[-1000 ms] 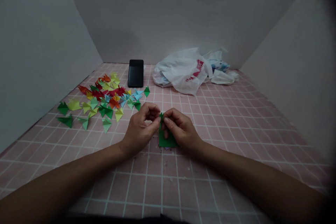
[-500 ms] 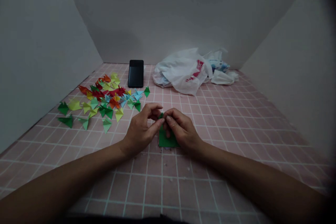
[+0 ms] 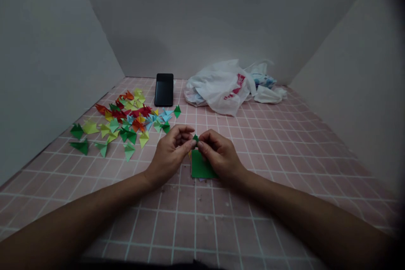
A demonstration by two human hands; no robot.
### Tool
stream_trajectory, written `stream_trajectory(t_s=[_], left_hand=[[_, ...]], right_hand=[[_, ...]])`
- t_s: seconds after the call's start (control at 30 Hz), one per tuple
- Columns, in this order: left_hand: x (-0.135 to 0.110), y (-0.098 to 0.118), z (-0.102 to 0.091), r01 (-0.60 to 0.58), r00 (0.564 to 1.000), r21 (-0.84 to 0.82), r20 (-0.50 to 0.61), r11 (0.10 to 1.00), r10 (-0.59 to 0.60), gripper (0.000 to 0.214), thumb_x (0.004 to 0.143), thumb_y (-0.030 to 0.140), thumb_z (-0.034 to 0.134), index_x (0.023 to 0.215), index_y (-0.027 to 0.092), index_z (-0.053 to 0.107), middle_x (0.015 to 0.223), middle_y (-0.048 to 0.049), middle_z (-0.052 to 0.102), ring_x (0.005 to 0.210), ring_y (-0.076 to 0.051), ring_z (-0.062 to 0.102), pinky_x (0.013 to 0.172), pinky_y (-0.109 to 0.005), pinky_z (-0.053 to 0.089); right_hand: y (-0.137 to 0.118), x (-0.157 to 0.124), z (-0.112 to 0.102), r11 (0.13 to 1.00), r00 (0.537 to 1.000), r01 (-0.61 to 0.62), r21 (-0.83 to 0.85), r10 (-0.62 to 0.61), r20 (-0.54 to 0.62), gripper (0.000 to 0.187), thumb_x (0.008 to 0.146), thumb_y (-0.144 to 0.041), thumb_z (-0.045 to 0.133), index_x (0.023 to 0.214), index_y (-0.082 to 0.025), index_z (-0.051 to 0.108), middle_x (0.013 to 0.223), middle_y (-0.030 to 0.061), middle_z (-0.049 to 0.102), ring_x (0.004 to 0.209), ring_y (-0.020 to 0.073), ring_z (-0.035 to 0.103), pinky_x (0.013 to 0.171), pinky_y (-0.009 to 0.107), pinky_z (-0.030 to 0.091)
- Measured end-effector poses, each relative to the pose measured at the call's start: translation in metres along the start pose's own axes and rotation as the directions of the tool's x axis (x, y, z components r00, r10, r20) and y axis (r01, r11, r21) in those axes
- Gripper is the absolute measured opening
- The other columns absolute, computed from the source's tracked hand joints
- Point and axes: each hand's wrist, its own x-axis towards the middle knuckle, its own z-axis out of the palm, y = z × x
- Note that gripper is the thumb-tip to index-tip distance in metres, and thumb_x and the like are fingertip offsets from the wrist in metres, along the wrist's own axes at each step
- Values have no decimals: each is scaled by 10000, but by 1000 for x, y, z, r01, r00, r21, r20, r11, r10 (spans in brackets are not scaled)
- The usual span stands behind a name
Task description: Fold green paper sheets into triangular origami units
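Observation:
Between my left hand (image 3: 171, 154) and my right hand (image 3: 220, 151), a small folded piece of green paper (image 3: 195, 138) is pinched at the fingertips. Below it, a flat green paper sheet (image 3: 201, 165) lies on the mat, partly under my right hand. I cannot tell whether the small piece and the sheet are joined. To the left of my left hand spreads a loose pile of folded paper triangles (image 3: 126, 120) in several colours.
A black smartphone (image 3: 163, 89) lies at the back of the pink grid-patterned mat (image 3: 240, 202). A crumpled white plastic bag (image 3: 220, 88) sits to its right. Grey walls (image 3: 47, 71) rise on both sides and behind.
The small green piece now sits a little higher and more apart from the sheet, with more of the sheet showing. My fingers have shifted their pinch on it.

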Motion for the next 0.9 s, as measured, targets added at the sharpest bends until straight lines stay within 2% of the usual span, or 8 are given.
stream_trajectory(t_s=[0.1,0.23,0.33,0.47,0.67,0.8,0.9], left_hand=[[2,2,-1,87,994,-27,65,996,-86,155,846,317,698,859,167,664,771,-7,662,733,-146,637,707,-272,516],[2,6,-2,41,997,36,66,999,-43,165,862,305,671,766,171,654,713,5,629,679,-135,592,656,-256,478],[0,6,-2,14,997,67,71,998,-19,173,870,310,656,763,175,648,711,3,617,680,-140,584,653,-258,472],[1,3,-1,44,997,19,58,999,-45,178,855,346,670,810,176,644,746,1,616,711,-146,585,677,-264,480],[0,7,-1,77,995,-34,64,996,-75,175,874,318,662,774,183,615,757,14,567,743,-139,535,703,-255,461],[-1,7,0,133,990,-139,54,981,-127,209,907,319,657,756,184,604,743,26,538,730,-118,492,693,-225,437],[1,2,1,180,983,-202,69,963,-169,252,958,400,590,828,188,628,758,24,550,727,-117,512,704,-226,459]], right_hand=[[-1,-2,1,998,999,38,-44,-38,-10,92,911,-255,599,834,-212,572,686,-22,564,614,130,508,575,267,391],[-3,-3,1,995,998,70,-69,-70,1,109,908,-256,597,816,-210,561,682,-23,571,609,125,512,577,266,392],[-3,-3,1,994,997,80,-76,-80,8,133,916,-275,586,804,-214,548,668,-26,565,600,126,509,573,266,391],[-3,-2,1,990,996,92,-110,-91,16,134,914,-261,581,791,-212,554,676,-23,570,603,124,506,582,265,393],[-7,-4,4,987,995,96,-127,-91,47,148,902,-224,583,760,-209,543,670,-16,560,598,127,487,580,272,385],[-10,-6,4,989,994,96,-116,-89,61,167,890,-209,583,731,-207,533,647,-17,534,579,132,467,565,284,372],[-10,-7,3,990,996,89,-105,-87,23,153,882,-208,592,740,-210,536,640,-21,530,569,133,454,551,285,361]])
